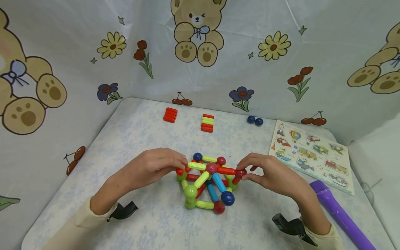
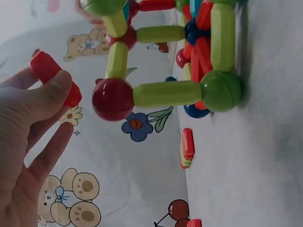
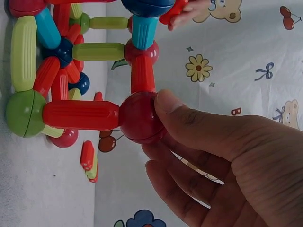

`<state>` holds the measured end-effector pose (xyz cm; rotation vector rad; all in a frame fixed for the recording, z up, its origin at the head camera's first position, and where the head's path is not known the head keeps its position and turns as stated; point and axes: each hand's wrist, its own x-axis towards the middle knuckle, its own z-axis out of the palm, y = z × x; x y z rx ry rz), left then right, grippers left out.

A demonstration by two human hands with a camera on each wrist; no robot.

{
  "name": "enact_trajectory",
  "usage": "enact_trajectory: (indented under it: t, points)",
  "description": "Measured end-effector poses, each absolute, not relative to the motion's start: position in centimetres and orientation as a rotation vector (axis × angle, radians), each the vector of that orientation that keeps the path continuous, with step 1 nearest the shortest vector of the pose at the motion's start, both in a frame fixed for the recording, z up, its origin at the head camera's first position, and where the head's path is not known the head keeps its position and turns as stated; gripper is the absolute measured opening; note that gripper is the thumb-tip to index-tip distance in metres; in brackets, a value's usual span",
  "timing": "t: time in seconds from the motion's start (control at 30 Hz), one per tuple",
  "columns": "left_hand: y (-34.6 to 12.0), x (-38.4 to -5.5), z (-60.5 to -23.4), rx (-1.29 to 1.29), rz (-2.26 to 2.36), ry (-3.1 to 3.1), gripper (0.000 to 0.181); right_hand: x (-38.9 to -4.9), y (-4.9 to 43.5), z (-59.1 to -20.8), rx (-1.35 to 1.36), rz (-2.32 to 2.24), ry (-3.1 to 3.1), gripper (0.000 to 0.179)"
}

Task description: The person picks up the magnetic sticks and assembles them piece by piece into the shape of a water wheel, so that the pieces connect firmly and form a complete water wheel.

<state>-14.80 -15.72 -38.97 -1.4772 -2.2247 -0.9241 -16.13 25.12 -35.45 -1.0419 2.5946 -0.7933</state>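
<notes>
Head | left hand (image 1: pixel 160 164) angled inward, pinching red stick (image 2: pixel 44 66) | right hand (image 1: pixel 271 172) likewise angled, pinching dark-red ball (image 3: pixel 138 118)

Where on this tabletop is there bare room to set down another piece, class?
Bare: the tabletop between the left hand and the row of red rods; the near patch in front of the frame. Crowded: around the frame and right hand; the right side, with picture board and purple tube.

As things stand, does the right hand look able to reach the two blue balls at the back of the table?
Probably yes: only tabletop shows between the right hand and the blue balls. But it pinches a dark red ball, so it would likely release that first.
</notes>
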Motion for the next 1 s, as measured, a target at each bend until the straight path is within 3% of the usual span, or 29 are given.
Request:
enact_trajectory:
  t: [0.13, 0.7, 1.0]
  points:
    - [-15.0, -14.0, -39.8, -1.499, -0.825, -2.208, 0.039, -16.1, 25.1, -35.5, -1.050, -0.797, 2.599, 0.027]
    - [-13.8, -13.5, -40.8, -1.520, -0.424, -2.230, 0.050, -16.1, 25.1, -35.7, -1.074, -0.802, 2.607, 0.027]
    - [-14.6, -14.5, -39.7, -1.512, -0.544, -2.277, 0.049, -16.3, 25.2, -35.8, -1.081, -0.806, 2.601, 0.026]
